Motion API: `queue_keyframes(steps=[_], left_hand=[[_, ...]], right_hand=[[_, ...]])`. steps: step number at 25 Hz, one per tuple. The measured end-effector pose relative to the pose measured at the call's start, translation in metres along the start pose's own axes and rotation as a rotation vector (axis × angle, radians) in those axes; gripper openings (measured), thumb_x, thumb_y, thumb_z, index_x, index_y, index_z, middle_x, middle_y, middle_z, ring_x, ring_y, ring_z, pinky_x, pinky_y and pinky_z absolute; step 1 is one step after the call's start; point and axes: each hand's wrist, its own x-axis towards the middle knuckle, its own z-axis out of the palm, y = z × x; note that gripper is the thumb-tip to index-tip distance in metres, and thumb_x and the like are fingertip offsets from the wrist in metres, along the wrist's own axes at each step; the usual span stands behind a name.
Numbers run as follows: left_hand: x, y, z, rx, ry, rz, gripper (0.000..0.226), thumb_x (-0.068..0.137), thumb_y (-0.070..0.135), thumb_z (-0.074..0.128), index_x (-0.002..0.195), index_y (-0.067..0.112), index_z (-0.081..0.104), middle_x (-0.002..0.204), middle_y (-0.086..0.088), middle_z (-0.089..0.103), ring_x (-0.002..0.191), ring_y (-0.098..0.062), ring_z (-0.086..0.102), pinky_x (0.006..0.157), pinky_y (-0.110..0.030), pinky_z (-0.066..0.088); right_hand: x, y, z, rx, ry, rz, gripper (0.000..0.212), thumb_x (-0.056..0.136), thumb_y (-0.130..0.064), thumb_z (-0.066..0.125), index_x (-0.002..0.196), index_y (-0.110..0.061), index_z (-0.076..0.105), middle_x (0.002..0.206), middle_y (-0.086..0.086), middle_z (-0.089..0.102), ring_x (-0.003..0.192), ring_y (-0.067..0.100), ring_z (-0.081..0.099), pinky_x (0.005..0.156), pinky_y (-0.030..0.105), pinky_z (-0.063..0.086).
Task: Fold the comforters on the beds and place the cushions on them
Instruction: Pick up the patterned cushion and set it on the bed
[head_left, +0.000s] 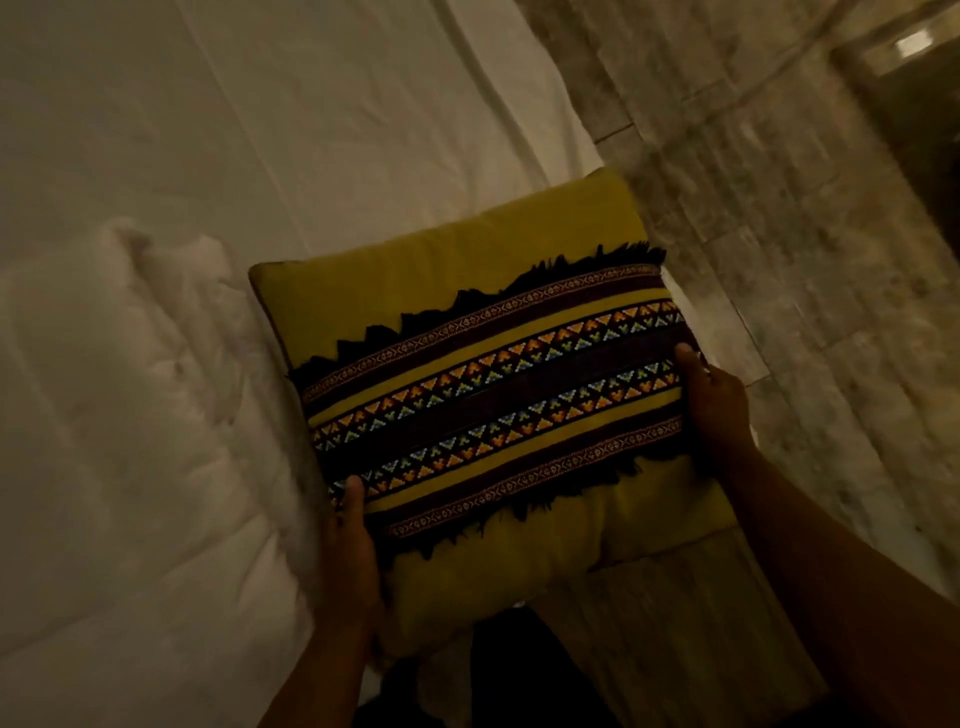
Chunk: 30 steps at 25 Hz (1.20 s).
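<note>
A square yellow cushion (467, 395) is held between two hands above the right edge of the bed (260, 130), its far corners over the white sheet and its near right part reaching out past the mattress over the floor (779, 234). A wide woven band (dark stripes, rows of small coloured triangles, black fringe along both long edges) runs across the cushion's middle.

The left hand (349, 551) grips the cushion's left side, thumb lying on top of the band and the other fingers tucked out of sight beneath. The right hand (714, 405) grips the right side in the same way, thumb on the band's end, fingers curled under the edge. Both forearms come up from the bottom of the view.

On the left side of the bed lies a white comforter (114, 415), puffy and bunched, just beside the cushion's left edge; in this dim, slightly blurred view it is hard to say whether the two touch. The sheet beyond it is flat with a few long creases. The floor to the right is pale mottled tile, and a darker plank-like strip shows under the cushion's near right corner.
</note>
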Motion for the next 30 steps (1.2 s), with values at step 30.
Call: queue_keyframes(steps=[30], left_hand=[[-0.010, 0.058, -0.444, 0.322, 0.146, 0.321, 0.033, 0.090, 0.034, 0.053, 0.117, 0.020, 0.065, 0.118, -0.009, 0.068, 0.110, -0.030, 0.062, 0.097, -0.039, 0.050]], right_hand=[[-0.419, -0.038, 0.334, -0.580, -0.190, -0.437, 0.065, 0.091, -0.044, 0.052, 0.140, -0.003, 0.041, 0.144, 0.025, 0.040, 0.133, 0.039, 0.040, 0.112, 0.045, 0.036]])
